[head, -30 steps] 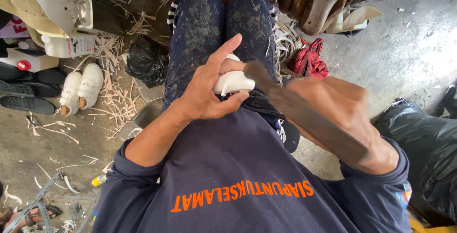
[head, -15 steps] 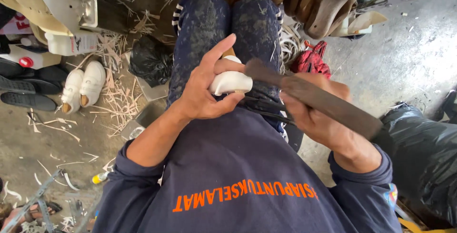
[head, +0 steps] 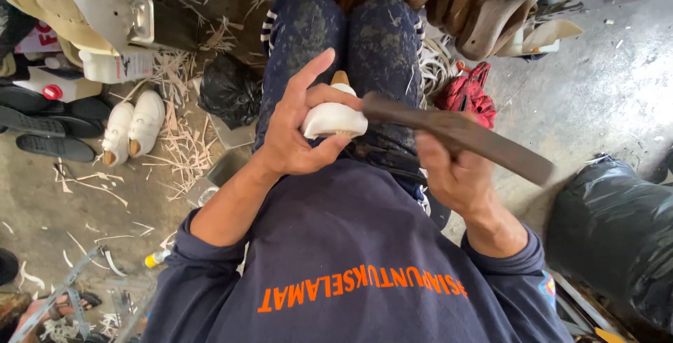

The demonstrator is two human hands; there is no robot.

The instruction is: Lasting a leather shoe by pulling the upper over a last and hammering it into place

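Note:
My left hand [head: 298, 129] grips a small pale wooden piece [head: 335, 117] with a tan tip, held over my knees in dark speckled trousers [head: 315, 28]. My right hand [head: 456, 175] is closed around the handle of a long dark blade [head: 456, 133]. The blade's end rests against the right side of the wooden piece. The index finger of my left hand points up and away from the piece.
Wood shavings [head: 179, 140] litter the concrete floor at left, beside two pale shoe-shaped forms [head: 133, 126] and a black bag [head: 228, 91]. Wooden forms [head: 484, 17] line the top. A red cloth [head: 470, 91] and a large black bag [head: 617, 231] lie at right.
The blade has slid down toward my body, its end now on the piece's right side. My right hand has drawn back and lower. My left hand keeps its grip.

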